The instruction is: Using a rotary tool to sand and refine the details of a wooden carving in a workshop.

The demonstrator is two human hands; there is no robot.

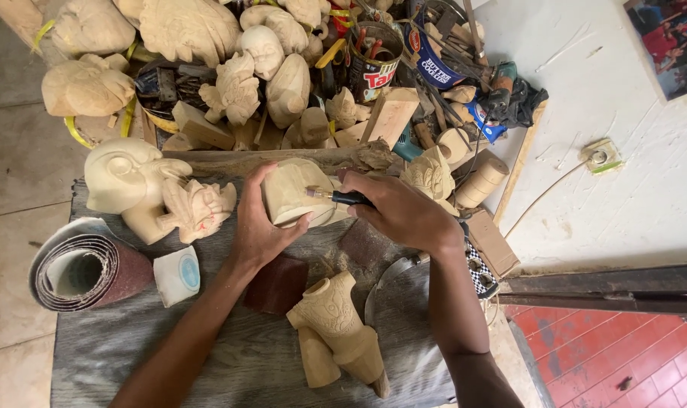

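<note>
The right hand [400, 211] grips a slim black-handled rotary tool [340, 197], its tip on a pale, smooth wooden carving [294, 193] clasped by the left hand [260, 227] mid-bench on grey cloth [207, 355]. Near lies an ornate carved piece [336, 325]; left, a sandpaper roll [79, 268]. Far, a tin [374, 64] holds tools.

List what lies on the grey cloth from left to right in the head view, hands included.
Sandpaper roll → white tape roll → left hand gripping a wooden block → right hand holding a black-handled tool → wooden cylinder.
</note>
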